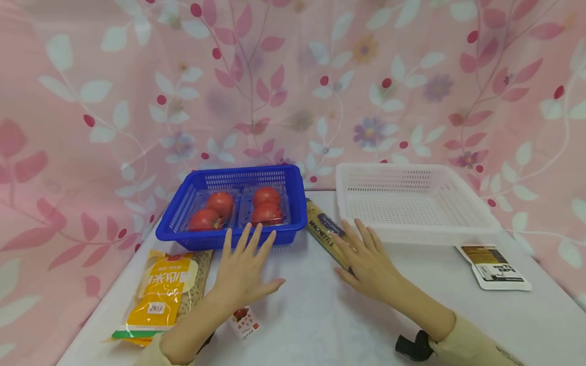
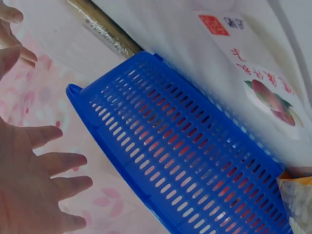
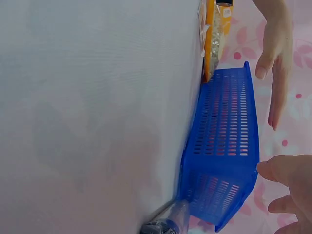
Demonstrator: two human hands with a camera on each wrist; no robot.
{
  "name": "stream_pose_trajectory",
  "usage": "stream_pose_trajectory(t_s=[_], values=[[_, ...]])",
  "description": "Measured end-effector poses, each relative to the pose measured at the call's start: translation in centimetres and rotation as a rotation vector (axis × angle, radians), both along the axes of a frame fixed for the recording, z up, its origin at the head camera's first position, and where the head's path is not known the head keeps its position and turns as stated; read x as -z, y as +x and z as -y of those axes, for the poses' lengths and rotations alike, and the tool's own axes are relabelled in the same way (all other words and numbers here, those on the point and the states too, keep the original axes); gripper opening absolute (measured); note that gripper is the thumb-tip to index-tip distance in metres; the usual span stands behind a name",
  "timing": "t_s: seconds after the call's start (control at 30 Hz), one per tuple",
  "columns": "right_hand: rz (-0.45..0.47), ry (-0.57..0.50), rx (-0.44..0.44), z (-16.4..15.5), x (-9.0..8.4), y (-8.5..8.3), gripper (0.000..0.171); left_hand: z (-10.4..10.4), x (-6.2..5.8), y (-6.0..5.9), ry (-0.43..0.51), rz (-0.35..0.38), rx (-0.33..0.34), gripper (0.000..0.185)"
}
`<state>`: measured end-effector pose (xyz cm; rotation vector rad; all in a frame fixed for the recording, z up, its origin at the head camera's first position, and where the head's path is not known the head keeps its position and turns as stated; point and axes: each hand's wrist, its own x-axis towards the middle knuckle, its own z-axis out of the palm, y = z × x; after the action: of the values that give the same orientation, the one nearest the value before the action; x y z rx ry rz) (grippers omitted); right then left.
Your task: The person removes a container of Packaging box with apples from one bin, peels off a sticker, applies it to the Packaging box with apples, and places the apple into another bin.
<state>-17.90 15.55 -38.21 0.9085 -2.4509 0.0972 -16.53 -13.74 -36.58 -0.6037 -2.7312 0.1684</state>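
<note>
My left hand (image 1: pixel 241 272) hovers with fingers spread in front of the blue basket (image 1: pixel 183 236), palm down and holding nothing. Inside that basket sit two clear packs of tomatoes (image 1: pixel 267 206). My right hand (image 1: pixel 368 262), fingers also spread, is over the lower end of a spaghetti pack (image 1: pixel 320 223) and partly covers it in the head view. Under the left forearm lies a small white packet (image 1: pixel 245 323) with a red fruit picture. Left of that forearm is a yellow bag (image 1: pixel 167 292) of grain-like food.
A white basket (image 1: pixel 490 231) stands at the back right. In front of it a white and brown pouch (image 1: pixel 496 268) lies on the white table (image 1: pixel 316 325). A pink floral cloth (image 1: pixel 293 91) hangs behind the baskets.
</note>
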Motion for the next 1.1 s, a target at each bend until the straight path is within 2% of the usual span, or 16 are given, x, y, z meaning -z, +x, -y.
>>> stream_pose_trajectory(t_s=[0.33, 0.47, 0.67, 0.8, 0.93, 1.1], values=[[0.043, 0.004, -0.024, 1.6, -0.5, -0.6, 0.066, 1.1, -0.5, 0.4, 0.067, 0.036, -0.066, 0.094], [0.076, -0.017, -0.026, 2.3, -1.0, -0.7, 0.067, 1.7, -0.7, 0.1, 0.086, 0.056, -0.09, 0.093], [0.086, -0.054, -0.054, 3.5, -2.0, -1.4, 0.061, 2.4, -0.9, -0.3, 0.123, 0.073, -0.099, 0.092], [0.178, -0.08, -0.042, 4.4, -2.8, -2.2, 0.058, 3.1, -1.0, -0.9, 0.179, 0.064, -0.071, 0.086], [0.284, -0.159, -0.063, 5.2, -3.3, -3.4, 0.056, 3.8, -1.2, -1.5, 0.229, 0.028, -0.035, 0.079], [0.391, -0.274, -0.11, 6.1, -3.7, -5.1, 0.053, 4.7, -1.4, -2.3, 0.272, 0.038, -0.044, 0.072]])
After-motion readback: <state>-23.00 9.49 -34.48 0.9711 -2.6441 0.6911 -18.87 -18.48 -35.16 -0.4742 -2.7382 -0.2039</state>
